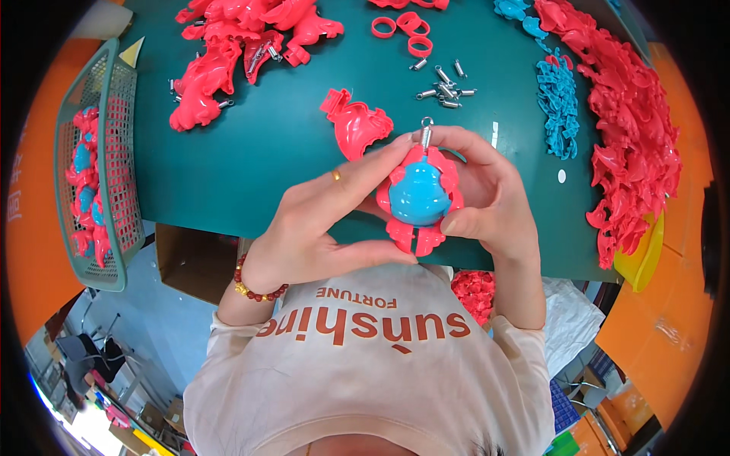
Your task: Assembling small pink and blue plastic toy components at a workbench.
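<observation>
Between both hands is a pink plastic toy shell with a rounded blue body (pixel 419 194), held upright above the near edge of the table. A metal coil spring (pixel 426 134) sticks up from its top, with a loop at the end. My left hand (pixel 323 205) grips its left side, fingers near the top and thumb at the bottom. My right hand (pixel 490 186) curls around the right side, its thumb pressed against the lower edge. Just beyond my left fingers lies a loose pink shell half (pixel 357 125).
On the green table (pixel 251 171), loose springs (pixel 447 91) and pink rings (pixel 417 30) lie ahead. Pink shell parts (pixel 201 87) are heaped far left, more pink pieces (pixel 631 129) and small blue parts (pixel 559 106) at right. A green basket (pixel 122 175) holding pink-and-blue pieces stands left.
</observation>
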`<state>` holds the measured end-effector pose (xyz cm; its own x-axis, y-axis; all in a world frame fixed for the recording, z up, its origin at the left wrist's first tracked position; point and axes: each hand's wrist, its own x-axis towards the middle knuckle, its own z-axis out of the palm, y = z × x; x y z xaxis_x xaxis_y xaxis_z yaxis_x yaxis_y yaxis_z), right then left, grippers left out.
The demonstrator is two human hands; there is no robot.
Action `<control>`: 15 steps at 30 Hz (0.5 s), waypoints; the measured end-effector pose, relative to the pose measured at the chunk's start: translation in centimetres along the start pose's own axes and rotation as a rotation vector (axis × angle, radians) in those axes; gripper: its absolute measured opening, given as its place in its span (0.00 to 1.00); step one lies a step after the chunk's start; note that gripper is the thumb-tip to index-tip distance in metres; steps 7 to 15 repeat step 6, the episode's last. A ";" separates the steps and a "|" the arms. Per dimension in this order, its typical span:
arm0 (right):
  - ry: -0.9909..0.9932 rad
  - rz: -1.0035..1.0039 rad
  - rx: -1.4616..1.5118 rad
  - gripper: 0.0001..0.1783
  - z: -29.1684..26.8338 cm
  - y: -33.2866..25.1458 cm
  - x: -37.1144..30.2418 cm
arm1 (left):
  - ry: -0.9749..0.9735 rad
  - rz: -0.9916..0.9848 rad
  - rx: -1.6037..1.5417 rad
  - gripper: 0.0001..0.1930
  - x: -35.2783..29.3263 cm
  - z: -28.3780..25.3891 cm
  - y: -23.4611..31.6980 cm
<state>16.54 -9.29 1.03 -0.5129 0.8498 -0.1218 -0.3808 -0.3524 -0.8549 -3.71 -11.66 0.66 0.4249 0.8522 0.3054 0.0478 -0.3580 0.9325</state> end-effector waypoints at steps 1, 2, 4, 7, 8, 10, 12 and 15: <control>-0.036 -0.046 -0.058 0.36 -0.2 0.3 -0.1 | -0.002 0.000 -0.002 0.40 0.1 -0.1 0.1; -0.071 -0.093 -0.116 0.34 -0.4 0.3 -0.1 | -0.011 -0.006 -0.010 0.39 0.2 -0.3 0.1; -0.122 -0.121 -0.176 0.34 -0.7 0.2 -0.1 | -0.014 -0.013 -0.014 0.37 0.0 -0.5 0.0; -0.177 -0.150 -0.300 0.37 -1.1 0.0 0.0 | -0.085 -0.097 -0.292 0.36 -0.1 -0.5 -0.7; -0.177 -0.150 -0.300 0.37 -1.1 0.0 0.0 | -0.085 -0.097 -0.292 0.36 -0.1 -0.5 -0.7; -0.177 -0.150 -0.300 0.37 -1.1 0.0 0.0 | -0.085 -0.097 -0.292 0.36 -0.1 -0.5 -0.7; -0.177 -0.150 -0.300 0.37 -1.1 0.0 0.0 | -0.085 -0.097 -0.292 0.36 -0.1 -0.5 -0.7; -0.177 -0.150 -0.300 0.37 -1.1 0.0 0.0 | -0.085 -0.097 -0.292 0.36 -0.1 -0.5 -0.7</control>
